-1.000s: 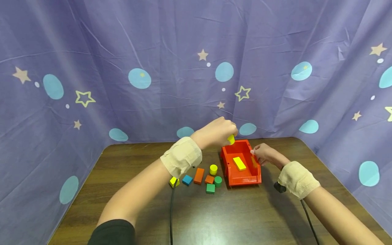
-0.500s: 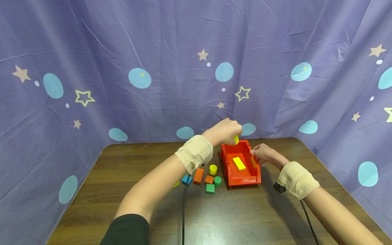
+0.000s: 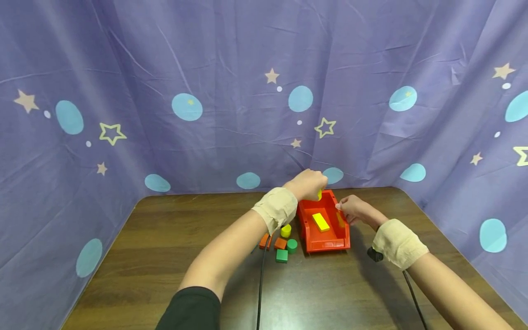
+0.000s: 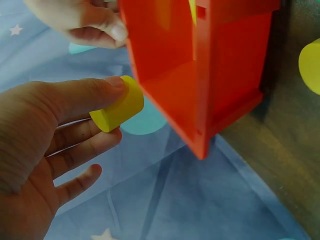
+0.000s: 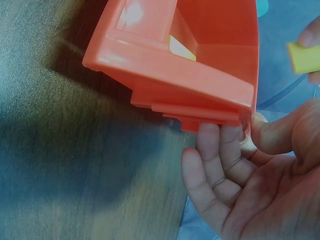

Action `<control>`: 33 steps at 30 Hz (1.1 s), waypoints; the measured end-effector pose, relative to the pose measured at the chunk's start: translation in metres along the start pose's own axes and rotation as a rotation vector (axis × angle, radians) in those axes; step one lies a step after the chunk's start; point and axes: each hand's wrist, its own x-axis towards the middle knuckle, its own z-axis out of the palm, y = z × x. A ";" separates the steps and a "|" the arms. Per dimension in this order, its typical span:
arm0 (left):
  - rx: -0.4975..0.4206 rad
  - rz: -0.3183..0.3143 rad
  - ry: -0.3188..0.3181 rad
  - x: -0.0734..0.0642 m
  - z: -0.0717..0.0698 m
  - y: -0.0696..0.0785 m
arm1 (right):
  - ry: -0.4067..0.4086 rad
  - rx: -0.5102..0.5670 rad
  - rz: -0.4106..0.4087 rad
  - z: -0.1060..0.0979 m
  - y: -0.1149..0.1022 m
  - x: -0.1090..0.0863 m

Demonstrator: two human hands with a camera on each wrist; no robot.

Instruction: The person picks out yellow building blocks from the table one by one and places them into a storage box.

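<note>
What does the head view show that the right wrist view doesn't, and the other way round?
Only the head view shows the green cylinder, orange blocks and black sleeve. Only the right wrist view shows the right palm. Both share the red bin, the yellow block inside, and the left hand holding a yellow cylinder.

We see a dark sleeve (image 3: pixel 191 309) on the left arm (image 3: pixel 224 252); a creased beige wrap (image 3: pixel 277 210) circles that wrist, a matching band (image 3: pixel 400 244) the right; a small black block (image 3: pixel 375 255) juts below the band; thin black cables (image 3: pixel 261 288) trail from both.
</note>
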 end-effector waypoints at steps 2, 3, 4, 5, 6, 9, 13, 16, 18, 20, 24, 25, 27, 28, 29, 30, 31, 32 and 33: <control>-0.007 -0.008 -0.011 0.003 0.006 -0.001 | 0.000 0.000 -0.008 0.000 0.000 0.000; -0.009 -0.011 -0.013 0.004 0.008 -0.001 | 0.001 0.004 -0.010 0.001 0.000 -0.001; -0.013 -0.012 -0.016 0.005 0.011 -0.002 | 0.002 0.005 -0.013 0.001 0.000 -0.001; -0.014 -0.016 -0.017 0.006 0.013 -0.002 | 0.003 0.006 -0.016 0.001 0.001 -0.001; -0.016 -0.018 -0.019 0.006 0.015 -0.002 | 0.002 0.006 -0.018 0.001 0.001 -0.001; -0.021 -0.038 -0.023 0.008 0.020 -0.003 | 0.007 0.012 -0.015 0.002 0.001 -0.002; -0.034 -0.067 -0.039 0.011 0.024 -0.004 | 0.011 0.011 -0.013 0.001 0.001 0.000; -0.038 -0.071 -0.045 0.014 0.026 -0.003 | 0.013 0.005 -0.019 0.001 0.002 0.001; -0.037 -0.073 -0.052 0.015 0.027 -0.002 | 0.016 0.005 -0.018 0.002 0.002 0.002; -0.043 -0.079 -0.068 0.017 0.028 -0.002 | 0.016 0.007 -0.018 0.002 0.002 0.001; -0.060 -0.116 -0.105 0.020 0.028 -0.001 | 0.013 0.012 -0.013 0.003 0.002 0.002; -0.063 -0.128 -0.112 0.021 0.028 -0.001 | 0.011 0.012 -0.014 0.003 0.002 0.002; -0.066 -0.150 -0.127 0.022 0.025 0.000 | 0.010 0.014 -0.017 0.003 0.002 0.002; -0.073 -0.159 -0.138 0.023 0.023 0.001 | 0.011 0.017 -0.017 0.003 0.002 0.002; -0.079 -0.167 -0.149 0.023 0.021 0.001 | 0.010 0.019 -0.017 0.003 0.002 0.002; -0.090 -0.176 -0.160 0.023 0.019 0.003 | 0.011 0.023 -0.016 0.003 0.002 0.003; -0.100 -0.184 -0.173 0.023 0.016 0.004 | 0.011 0.023 -0.017 0.003 0.002 0.002; -0.113 -0.194 -0.185 0.023 0.013 0.006 | 0.011 0.022 -0.018 0.003 0.002 0.002; -0.124 -0.203 -0.195 0.022 0.010 0.008 | 0.012 0.020 -0.018 0.002 0.001 0.002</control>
